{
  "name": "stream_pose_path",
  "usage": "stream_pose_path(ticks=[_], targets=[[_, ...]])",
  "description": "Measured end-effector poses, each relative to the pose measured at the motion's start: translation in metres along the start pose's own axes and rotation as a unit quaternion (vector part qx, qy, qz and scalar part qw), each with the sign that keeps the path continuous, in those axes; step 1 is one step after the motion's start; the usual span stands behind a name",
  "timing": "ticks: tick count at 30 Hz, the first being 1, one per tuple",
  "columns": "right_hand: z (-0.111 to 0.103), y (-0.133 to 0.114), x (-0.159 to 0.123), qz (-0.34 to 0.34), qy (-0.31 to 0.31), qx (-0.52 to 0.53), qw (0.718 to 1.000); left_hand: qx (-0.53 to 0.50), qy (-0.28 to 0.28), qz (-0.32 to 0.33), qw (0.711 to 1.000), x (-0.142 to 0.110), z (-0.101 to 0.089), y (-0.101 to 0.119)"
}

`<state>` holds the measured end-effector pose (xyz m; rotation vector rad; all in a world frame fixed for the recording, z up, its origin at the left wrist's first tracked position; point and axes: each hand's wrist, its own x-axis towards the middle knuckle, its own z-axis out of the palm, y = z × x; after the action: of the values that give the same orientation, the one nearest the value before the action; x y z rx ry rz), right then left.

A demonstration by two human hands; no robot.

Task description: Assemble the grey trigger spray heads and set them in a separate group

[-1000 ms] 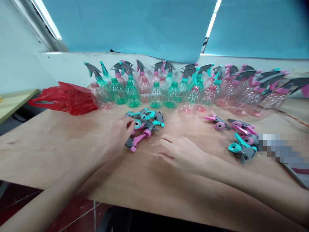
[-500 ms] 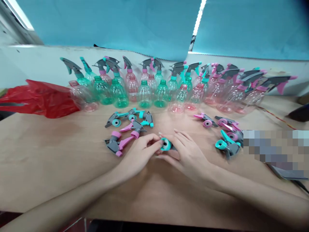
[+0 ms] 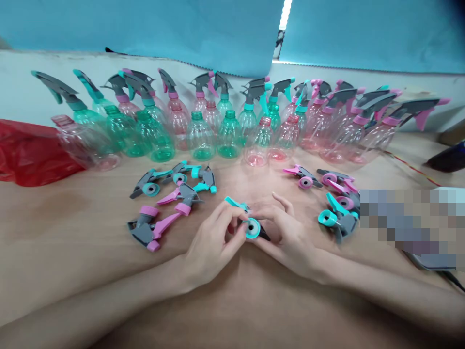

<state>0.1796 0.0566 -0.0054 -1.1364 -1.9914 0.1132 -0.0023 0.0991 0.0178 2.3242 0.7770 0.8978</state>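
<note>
A grey and turquoise trigger sprayer head (image 3: pixel 253 228) is held between both hands above the middle of the table, its round turquoise collar facing me. My left hand (image 3: pixel 218 232) pinches it at the left of the collar with thumb and fingers. From the other side, my right hand (image 3: pixel 286 232) grips the grey body, which its fingers partly hide. To the left lie several loose sprayer heads, among them a pink and grey one (image 3: pixel 145 228) and a turquoise one (image 3: pixel 150 189). More lie to the right, including a turquoise one (image 3: pixel 337 220).
Clear and green bottles (image 3: pixel 201 140) stand in rows along the back, many topped with sprayer heads. A red plastic bag (image 3: pixel 32 152) is at the far left. At the right are a blurred-out device (image 3: pixel 417 228), a dark object (image 3: pixel 448 157) and a twisted cord (image 3: pixel 414 169).
The sprayer head has turned in my hands, so its turquoise trigger now shows beyond the fingers. My view has shifted slightly, and the left-hand things appear farther left.
</note>
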Motion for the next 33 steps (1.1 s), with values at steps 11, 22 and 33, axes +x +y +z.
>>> stream_pose_path(ticks=[11,22,33], targets=[[-0.008,-0.001,0.006,0.078,-0.002,0.006,0.997,0.18,0.013,0.087,0.98,-0.003,0.001,-0.005],[-0.006,0.0,0.007,0.07,-0.003,0.002,0.998,0.07,-0.01,0.039,0.997,0.002,0.001,-0.005],[-0.006,-0.001,0.007,0.097,-0.02,0.025,0.995,-0.005,-0.014,-0.051,0.999,0.009,-0.002,-0.007]])
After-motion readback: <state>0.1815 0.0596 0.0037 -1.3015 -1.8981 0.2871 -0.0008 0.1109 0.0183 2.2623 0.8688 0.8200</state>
